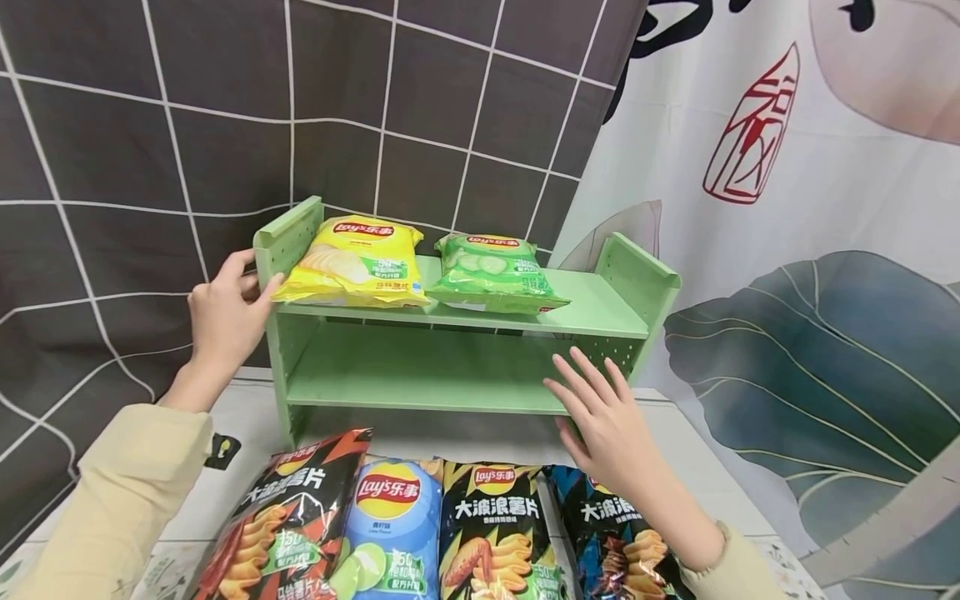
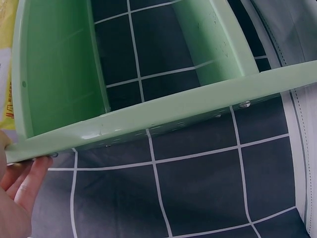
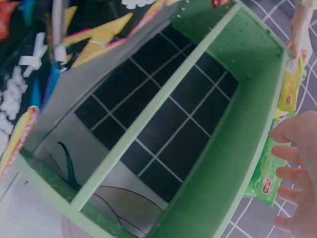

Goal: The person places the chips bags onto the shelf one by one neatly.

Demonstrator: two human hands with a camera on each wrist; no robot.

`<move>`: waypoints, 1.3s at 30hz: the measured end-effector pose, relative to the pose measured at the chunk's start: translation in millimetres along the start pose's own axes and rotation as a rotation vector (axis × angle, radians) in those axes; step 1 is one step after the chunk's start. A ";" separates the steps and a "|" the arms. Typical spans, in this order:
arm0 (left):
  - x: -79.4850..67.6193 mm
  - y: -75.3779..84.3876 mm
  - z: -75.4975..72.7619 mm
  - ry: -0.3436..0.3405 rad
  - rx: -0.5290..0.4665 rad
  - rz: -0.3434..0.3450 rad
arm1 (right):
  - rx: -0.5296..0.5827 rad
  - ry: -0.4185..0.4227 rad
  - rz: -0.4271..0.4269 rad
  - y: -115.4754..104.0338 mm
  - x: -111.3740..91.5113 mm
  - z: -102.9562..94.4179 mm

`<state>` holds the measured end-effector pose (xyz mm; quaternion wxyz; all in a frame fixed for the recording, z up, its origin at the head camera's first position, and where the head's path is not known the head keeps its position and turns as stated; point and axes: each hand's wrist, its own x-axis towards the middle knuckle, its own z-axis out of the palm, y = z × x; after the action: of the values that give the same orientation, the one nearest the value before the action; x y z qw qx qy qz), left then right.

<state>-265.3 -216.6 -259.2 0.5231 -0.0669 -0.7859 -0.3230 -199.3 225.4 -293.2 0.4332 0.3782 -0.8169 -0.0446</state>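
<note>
A green two-tier shelf (image 1: 420,367) stands on the white table against the tiled-pattern cloth. My left hand (image 1: 225,315) grips the upper front of its left side panel (image 2: 148,111), thumb by the yellow chip bag and fingers on the outer face. On the top board lie a yellow Lay's chip bag (image 1: 356,260) at the left and a green Lay's chip bag (image 1: 495,271) near the middle. My right hand (image 1: 603,425), fingers spread and holding nothing, hovers before the right half of the shelf; the right wrist view shows those fingers (image 3: 292,173) too.
In front of the shelf lie several more chip bags: a black-and-red one (image 1: 281,517), a blue one (image 1: 390,525), a black-and-yellow one (image 1: 491,533) and a black-and-blue one (image 1: 615,542), partly behind my right forearm. A printed curtain (image 1: 750,250) hangs at the right.
</note>
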 end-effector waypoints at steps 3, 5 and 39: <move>0.0 0.2 -0.4 0.000 0.000 -0.005 | -0.004 -0.005 -0.009 -1.7 -6.8 -2.3; -0.5 0.0 -0.7 -0.001 0.003 -0.010 | -0.013 -0.025 -0.012 -2.6 -12.5 -3.9; -0.4 -1.9 0.5 -0.002 -0.001 -0.020 | 0.043 -0.217 -0.016 -29.1 -118.1 -5.2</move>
<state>-266.4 -217.8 -260.5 0.5190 -0.0595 -0.7869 -0.3285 -138.6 283.6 -381.2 0.3336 0.3868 -0.8568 -0.0710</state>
